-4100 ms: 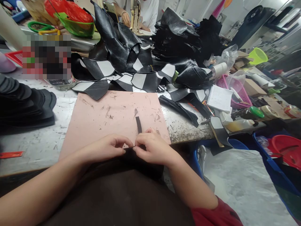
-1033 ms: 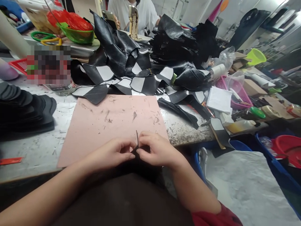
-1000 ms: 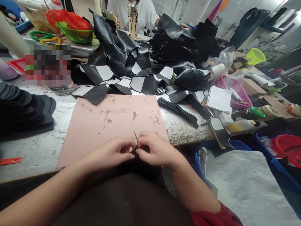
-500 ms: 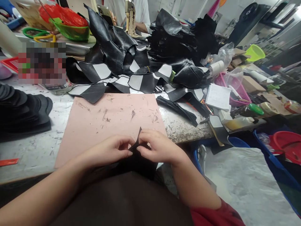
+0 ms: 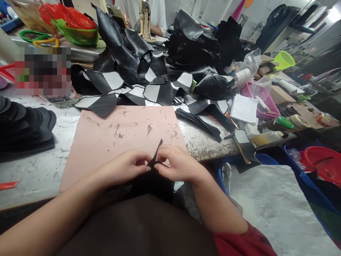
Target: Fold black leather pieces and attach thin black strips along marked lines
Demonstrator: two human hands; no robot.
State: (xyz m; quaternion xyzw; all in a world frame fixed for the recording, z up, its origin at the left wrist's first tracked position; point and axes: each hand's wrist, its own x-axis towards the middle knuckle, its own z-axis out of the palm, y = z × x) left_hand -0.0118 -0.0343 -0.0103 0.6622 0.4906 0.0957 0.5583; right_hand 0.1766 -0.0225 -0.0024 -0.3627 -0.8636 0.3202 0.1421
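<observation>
A black piece of material (image 5: 153,183) hangs over the near edge of a pink board (image 5: 128,131), with a thin pointed strip of it rising between my hands. My left hand (image 5: 134,164) pinches its upper edge from the left, thumb and fingertips pressed together. Close beside it on the right, my right hand (image 5: 174,164) pinches the same edge with curled fingers. The fingertips of both hands almost touch. Part of the black piece is hidden behind my fingers and against the dark apron (image 5: 144,227).
Black and white cut pieces (image 5: 160,93) lie behind the board, below a black stack (image 5: 191,49). Dark shaped pieces (image 5: 26,124) are piled at left. A notebook (image 5: 243,108) and pink basket (image 5: 262,99) stand right. Across the table, a person in white (image 5: 158,16) sits by a machine.
The view has shifted slightly, so the scene sits a little further left. The black strip between my fingers stands slightly further out, and both hands keep their pinch.
</observation>
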